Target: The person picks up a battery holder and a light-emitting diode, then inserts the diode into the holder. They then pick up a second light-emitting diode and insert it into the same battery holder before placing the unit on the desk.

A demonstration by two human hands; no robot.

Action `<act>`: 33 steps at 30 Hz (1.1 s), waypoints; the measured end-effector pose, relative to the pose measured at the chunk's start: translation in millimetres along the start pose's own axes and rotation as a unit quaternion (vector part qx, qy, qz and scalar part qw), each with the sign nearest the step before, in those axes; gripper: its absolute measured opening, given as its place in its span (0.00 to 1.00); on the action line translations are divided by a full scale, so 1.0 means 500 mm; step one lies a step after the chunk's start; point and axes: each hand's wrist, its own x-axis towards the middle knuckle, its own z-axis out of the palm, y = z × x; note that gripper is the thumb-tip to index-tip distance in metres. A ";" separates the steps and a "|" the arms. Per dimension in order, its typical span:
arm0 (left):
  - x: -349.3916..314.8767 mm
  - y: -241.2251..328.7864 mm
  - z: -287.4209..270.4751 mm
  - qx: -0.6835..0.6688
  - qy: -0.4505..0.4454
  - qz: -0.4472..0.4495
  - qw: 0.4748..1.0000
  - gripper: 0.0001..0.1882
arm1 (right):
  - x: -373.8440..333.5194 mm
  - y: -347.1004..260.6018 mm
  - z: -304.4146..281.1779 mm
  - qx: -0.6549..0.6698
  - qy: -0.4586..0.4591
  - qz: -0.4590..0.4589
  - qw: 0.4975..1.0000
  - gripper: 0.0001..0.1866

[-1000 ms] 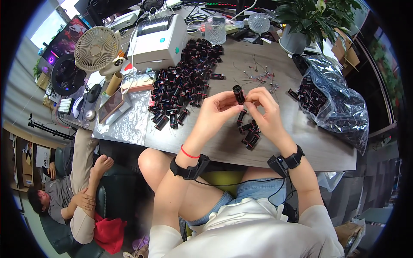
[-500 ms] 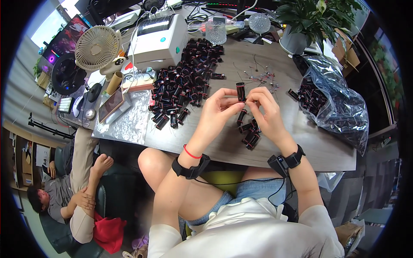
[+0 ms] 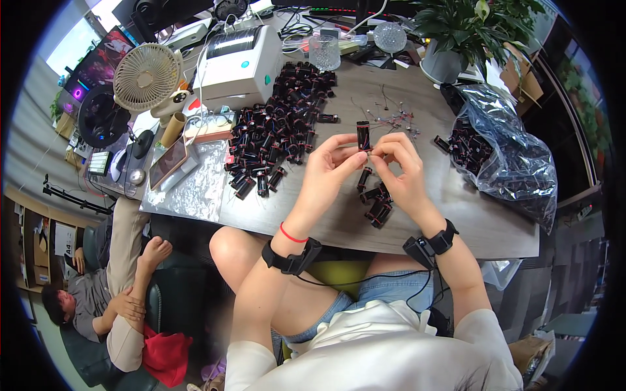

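Between the fingertips of my left hand [image 3: 331, 161] stands a small black cylinder [image 3: 363, 132] with red bands near its ends, held nearly upright above the table. The fingers of my right hand [image 3: 404, 166] are pinched together at its lower end; what they grip there is too small to make out. Just below my hands lie several more black cylinders [image 3: 376, 210]. A large heap of the same black cylinders [image 3: 270, 130] covers the table to the left. Beyond my hands, thin wires with tiny parts [image 3: 395, 120] are scattered on the tabletop.
A clear plastic bag [image 3: 521, 171] of black cylinders lies at the right. A white printer [image 3: 236, 65], a beige fan [image 3: 149, 77] and a phone on a stand [image 3: 168, 165] are at the left. A potted plant [image 3: 446, 62] stands far right. Another person [image 3: 98, 306] sits at the left.
The held cylinder has tilted slightly to a straighter stance. My right fingers have shifted a little at its lower end; both hands otherwise stay in place.
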 end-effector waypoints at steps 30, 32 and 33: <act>-0.007 -0.020 0.023 -0.018 0.052 0.050 0.997 0.20 | 0.008 -0.011 -0.012 0.177 -0.041 0.153 0.972 0.01; -0.006 -0.022 0.022 -0.021 0.049 0.048 0.997 0.20 | 0.009 -0.012 -0.018 0.154 -0.035 0.142 0.977 0.01; -0.005 -0.023 0.022 -0.025 0.046 0.045 0.998 0.20 | 0.009 -0.012 -0.020 0.132 -0.029 0.130 0.982 0.01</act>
